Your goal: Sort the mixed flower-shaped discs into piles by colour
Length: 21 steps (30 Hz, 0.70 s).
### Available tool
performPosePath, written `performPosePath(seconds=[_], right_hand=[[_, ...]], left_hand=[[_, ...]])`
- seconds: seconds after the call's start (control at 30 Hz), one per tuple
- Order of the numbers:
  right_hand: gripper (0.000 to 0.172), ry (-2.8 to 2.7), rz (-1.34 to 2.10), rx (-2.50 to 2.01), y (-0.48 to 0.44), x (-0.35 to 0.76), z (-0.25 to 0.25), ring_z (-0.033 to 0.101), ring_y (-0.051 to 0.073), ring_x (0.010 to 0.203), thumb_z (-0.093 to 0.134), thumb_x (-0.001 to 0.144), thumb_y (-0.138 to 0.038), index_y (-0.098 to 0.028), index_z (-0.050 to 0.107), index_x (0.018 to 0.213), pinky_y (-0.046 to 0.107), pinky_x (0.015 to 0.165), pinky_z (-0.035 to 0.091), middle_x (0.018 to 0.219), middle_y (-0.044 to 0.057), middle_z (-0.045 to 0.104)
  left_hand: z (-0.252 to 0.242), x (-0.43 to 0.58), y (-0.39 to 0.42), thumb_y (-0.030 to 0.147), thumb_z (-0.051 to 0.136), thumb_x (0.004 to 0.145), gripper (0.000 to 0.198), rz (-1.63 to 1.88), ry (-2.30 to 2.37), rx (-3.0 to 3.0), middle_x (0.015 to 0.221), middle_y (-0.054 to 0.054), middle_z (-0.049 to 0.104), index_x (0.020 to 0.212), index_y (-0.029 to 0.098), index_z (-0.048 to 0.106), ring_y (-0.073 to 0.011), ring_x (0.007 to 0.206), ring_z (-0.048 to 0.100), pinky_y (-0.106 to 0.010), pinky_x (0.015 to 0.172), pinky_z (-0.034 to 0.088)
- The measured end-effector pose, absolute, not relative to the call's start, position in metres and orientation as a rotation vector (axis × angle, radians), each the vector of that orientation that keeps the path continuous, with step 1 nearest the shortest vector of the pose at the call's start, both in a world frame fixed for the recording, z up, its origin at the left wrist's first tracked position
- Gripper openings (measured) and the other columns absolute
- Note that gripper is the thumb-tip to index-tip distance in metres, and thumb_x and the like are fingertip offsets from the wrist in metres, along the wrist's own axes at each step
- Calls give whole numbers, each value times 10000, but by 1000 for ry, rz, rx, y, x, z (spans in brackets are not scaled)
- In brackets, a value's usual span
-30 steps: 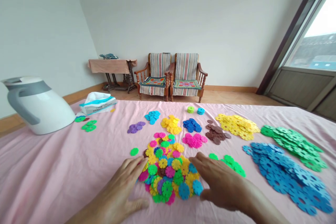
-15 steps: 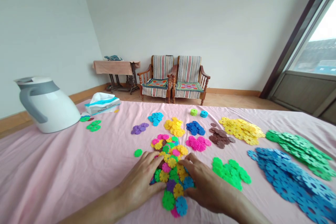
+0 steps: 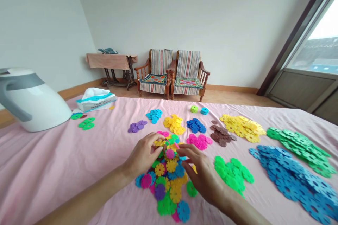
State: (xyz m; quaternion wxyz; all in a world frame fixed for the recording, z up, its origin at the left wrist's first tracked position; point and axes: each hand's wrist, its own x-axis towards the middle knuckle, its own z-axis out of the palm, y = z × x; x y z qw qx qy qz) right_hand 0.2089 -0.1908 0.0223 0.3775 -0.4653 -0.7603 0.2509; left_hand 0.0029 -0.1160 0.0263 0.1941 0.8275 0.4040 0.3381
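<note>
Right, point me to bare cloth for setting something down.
Widest: the pink cloth between the white jug and the left forearm. A narrower strip separates the bright-green pile from the large blue heap. Crowded: the mixed pile by the left hand and right hand.

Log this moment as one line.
left hand: at pile of multicoloured flower-shaped plastic discs | right hand: at same pile | grips: unclear | beside right hand: bright-green disc heap
</note>
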Motion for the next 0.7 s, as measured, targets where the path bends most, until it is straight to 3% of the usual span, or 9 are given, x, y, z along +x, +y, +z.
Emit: performPosePath(seconds=[0.13, 0.37, 0.57, 0.7], right_hand=[[289, -2073, 655, -1197, -200, 214, 41, 537, 167, 992, 525, 823, -144, -248, 564, 1089, 323, 879, 447, 1077, 38, 571], [487, -2591, 640, -1116, -216, 187, 58, 473, 258, 1075, 708, 705, -340, -278, 548, 1161, 423, 923, 406, 1177, 49, 539], [265, -2478, 439, -1248, -211, 179, 35, 495, 227, 1023, 554, 828, -156, -236, 593, 1078, 375, 876, 443, 1121, 56, 564], [341, -2269, 400, -1254, -203, 190, 23, 513, 186, 985, 417, 853, -42, -219, 571, 1100, 331, 852, 458, 1104, 62, 566]], left_hand=[[19, -6, -111, 112, 508, 780, 221, 1046, 1189, 2339, 974, -20, 644, 963, 202, 593, -153, 886, 593, -255, 783, 471], [13, -12, -106, 136, 498, 800, 148, 1108, 1243, 2283, 857, -3, 672, 872, 191, 616, -129, 755, 604, -223, 693, 474], [6, -14, -106, 131, 495, 800, 149, 1107, 1234, 2264, 823, 1, 665, 858, 188, 620, -123, 727, 600, -225, 690, 472], [11, -12, -112, 145, 546, 783, 142, 1039, 1147, 2331, 867, -18, 652, 887, 191, 632, -144, 798, 591, -257, 749, 477]])
